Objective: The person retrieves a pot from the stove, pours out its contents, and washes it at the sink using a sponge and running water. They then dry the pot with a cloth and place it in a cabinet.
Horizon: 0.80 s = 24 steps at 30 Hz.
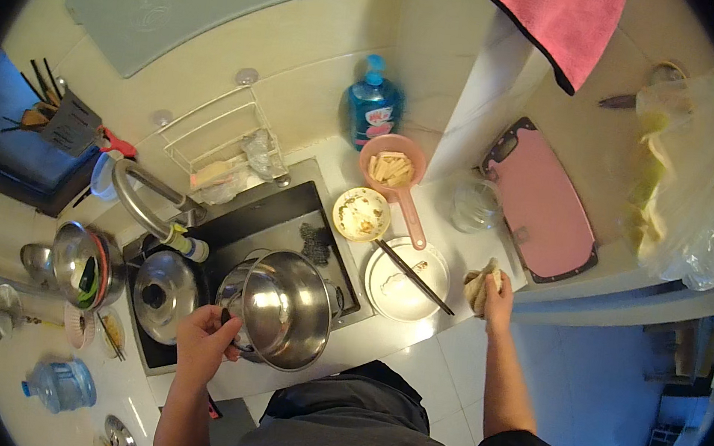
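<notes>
My left hand (207, 341) grips the dark handle of a stainless steel pot (292, 323), which is tilted over the front of the sink (287, 216). More shiny metal shows behind its rim; I cannot tell if it is a second vessel. A domed metal lid (170, 318) with a black knob lies at the sink's left end. At the counter's right edge, my right hand (499, 304) holds a crumpled beige cloth (478, 289). Left of it are stacked white plates (382, 293), with dark chopsticks (413, 277) across them, and a soiled yellow-rimmed bowl (358, 213).
A pink strainer (410, 218) of pale cut strips sits before a blue detergent bottle (374, 112). Right of these stand a glass jar (474, 207) and a pink cutting board (545, 209). The faucet (133, 201) arches over the sink's left side, near metal bowls (73, 254).
</notes>
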Available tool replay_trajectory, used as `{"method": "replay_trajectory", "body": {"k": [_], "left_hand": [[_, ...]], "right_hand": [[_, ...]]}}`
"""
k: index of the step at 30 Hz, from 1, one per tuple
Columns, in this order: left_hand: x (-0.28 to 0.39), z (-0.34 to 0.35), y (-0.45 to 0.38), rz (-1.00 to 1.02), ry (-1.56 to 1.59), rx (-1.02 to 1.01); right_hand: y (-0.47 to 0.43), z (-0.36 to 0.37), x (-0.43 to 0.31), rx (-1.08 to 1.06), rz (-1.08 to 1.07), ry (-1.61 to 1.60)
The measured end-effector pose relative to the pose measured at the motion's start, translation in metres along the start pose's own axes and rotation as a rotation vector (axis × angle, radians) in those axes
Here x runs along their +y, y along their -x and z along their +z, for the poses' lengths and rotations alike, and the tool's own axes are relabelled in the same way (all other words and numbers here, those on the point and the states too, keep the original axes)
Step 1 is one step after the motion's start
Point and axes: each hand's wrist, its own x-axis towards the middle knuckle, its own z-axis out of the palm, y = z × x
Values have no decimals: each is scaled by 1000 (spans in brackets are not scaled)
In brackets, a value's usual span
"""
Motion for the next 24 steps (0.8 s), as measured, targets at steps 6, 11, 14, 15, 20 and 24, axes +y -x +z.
{"method": "replay_trajectory", "body": {"k": [6,11,14,15,20,24], "left_hand": [[-3,1,-1,42,-103,100],[-5,-6,7,24,-132,163],[2,-3,8,4,-96,156],[4,-4,11,-10,-75,159],[0,-21,19,-10,-45,230],[-32,-45,18,22,-118,289]], "right_hand": [[-15,2,-20,1,-282,539],[49,54,-38,-243,-251,39],[90,122,-16,-839,-34,-88],[101,147,-15,-949,159,-119],[117,217,-20,-1119,306,-248],[118,219,-42,-1090,364,-215]]}}
